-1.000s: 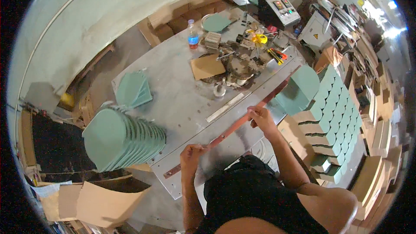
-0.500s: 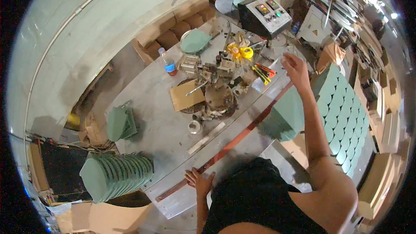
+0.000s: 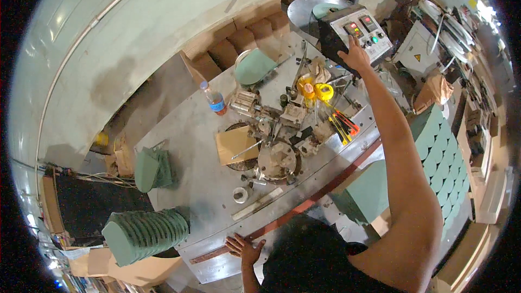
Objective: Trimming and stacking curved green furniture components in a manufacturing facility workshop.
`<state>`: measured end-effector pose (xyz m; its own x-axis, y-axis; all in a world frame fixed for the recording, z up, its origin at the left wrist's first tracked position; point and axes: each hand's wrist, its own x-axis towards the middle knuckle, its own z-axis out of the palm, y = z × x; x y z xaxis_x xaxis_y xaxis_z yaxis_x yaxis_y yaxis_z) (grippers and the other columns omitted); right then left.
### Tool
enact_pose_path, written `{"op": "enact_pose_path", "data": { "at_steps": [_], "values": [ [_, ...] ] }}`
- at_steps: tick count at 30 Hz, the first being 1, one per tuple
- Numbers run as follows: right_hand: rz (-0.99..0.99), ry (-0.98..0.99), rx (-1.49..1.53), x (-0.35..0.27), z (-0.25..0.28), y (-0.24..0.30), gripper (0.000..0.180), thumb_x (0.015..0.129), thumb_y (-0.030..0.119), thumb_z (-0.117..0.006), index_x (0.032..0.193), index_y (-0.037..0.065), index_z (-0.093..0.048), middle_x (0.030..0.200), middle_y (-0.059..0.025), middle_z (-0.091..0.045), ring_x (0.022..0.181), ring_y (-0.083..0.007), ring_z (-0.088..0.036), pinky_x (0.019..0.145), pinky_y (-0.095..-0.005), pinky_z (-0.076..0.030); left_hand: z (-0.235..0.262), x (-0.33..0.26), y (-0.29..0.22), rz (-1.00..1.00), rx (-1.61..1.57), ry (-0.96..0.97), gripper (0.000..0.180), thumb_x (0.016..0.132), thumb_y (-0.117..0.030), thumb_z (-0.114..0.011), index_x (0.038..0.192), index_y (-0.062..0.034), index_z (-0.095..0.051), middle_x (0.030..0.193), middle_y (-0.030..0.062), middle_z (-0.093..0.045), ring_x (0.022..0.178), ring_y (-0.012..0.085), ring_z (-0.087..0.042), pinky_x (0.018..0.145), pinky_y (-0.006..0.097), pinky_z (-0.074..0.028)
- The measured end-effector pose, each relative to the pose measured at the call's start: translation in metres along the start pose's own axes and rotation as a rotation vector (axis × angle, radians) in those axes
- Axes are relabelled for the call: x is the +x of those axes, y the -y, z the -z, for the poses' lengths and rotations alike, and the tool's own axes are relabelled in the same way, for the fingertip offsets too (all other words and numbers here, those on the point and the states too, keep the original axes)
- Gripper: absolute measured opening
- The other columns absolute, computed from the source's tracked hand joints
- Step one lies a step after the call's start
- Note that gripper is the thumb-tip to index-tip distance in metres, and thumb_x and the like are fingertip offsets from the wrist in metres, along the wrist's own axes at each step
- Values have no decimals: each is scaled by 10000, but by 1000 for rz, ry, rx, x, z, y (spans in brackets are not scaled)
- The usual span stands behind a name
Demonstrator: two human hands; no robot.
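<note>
My right hand [image 3: 355, 56] reaches far over the table to a control box [image 3: 362, 31] with lit displays and buttons. A finger is stretched onto the panel's lower left part, by a display; whether it presses anything is too small to tell. On the table's front edge, by a reddish-brown strip [image 3: 304, 211], my left hand [image 3: 243, 249] rests with its fingers spread, holding nothing. Between the hands stands a metal machine [image 3: 278, 160] with a round head, and a tan cardboard piece [image 3: 236, 145] lies on it.
Green plates form a long stack [image 3: 145, 236] at the left and rows [image 3: 448, 165] at the right. A bottle [image 3: 215, 100], yellow tape measures [image 3: 324, 92], utility knives [image 3: 343, 125], a metal ring [image 3: 241, 195] and a flat bar [image 3: 257, 203] lie about the steel table [image 3: 190, 168].
My right hand has moved forward from above the table's right side to the control box, stretching out a finger. My left hand stays at the front edge. The whole view has shifted slightly.
</note>
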<state>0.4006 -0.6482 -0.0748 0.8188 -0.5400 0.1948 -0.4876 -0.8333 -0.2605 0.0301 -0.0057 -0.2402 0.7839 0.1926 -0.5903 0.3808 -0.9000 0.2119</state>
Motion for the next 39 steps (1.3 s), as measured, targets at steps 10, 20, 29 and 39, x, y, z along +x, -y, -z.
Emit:
{"op": "enact_pose_path", "data": {
  "at_steps": [10, 20, 29, 39],
  "values": [
    [43, 47, 3, 11, 10, 4, 949, 734, 439, -677, 1431, 31, -178, 1449, -218, -278, 1137, -396, -514, 895, -453, -463, 0, 6, 5, 49, 33, 64, 1378, 582, -735, -673, 1423, -71, 194, 1420, 249, 334, 1292, 453, 321, 958, 703, 99],
    [265, 359, 437, -60, 41, -35, 639, 814, 336, -674, 1302, -9, -451, 1226, -187, -551, 1102, -255, -546, 905, -342, -435, 7, -7, -8, 15, -22, 9, 1314, 608, -741, -645, 1447, -44, 87, 1453, 286, 225, 1318, 492, 231, 974, 703, 73],
    [305, 275, 233, -268, 126, -163, 243, 879, 163, -563, 1060, 1, -576, 909, -75, -625, 811, -231, -582, 725, -370, -454, 12, -9, -19, -44, -68, -61, 1286, 616, -712, -660, 1452, -26, 37, 1458, 299, 196, 1330, 476, 228, 984, 694, 73],
    [-413, 226, 734, -411, 107, -124, 362, 845, 384, -630, 882, 29, -569, 669, 12, -502, 548, -79, -473, 488, -232, -418, 8, -9, -15, -85, -28, -60, 1231, 652, -653, -672, 1452, -20, 17, 1462, 308, 163, 1327, 493, 211, 962, 728, 46]
  ]
}}
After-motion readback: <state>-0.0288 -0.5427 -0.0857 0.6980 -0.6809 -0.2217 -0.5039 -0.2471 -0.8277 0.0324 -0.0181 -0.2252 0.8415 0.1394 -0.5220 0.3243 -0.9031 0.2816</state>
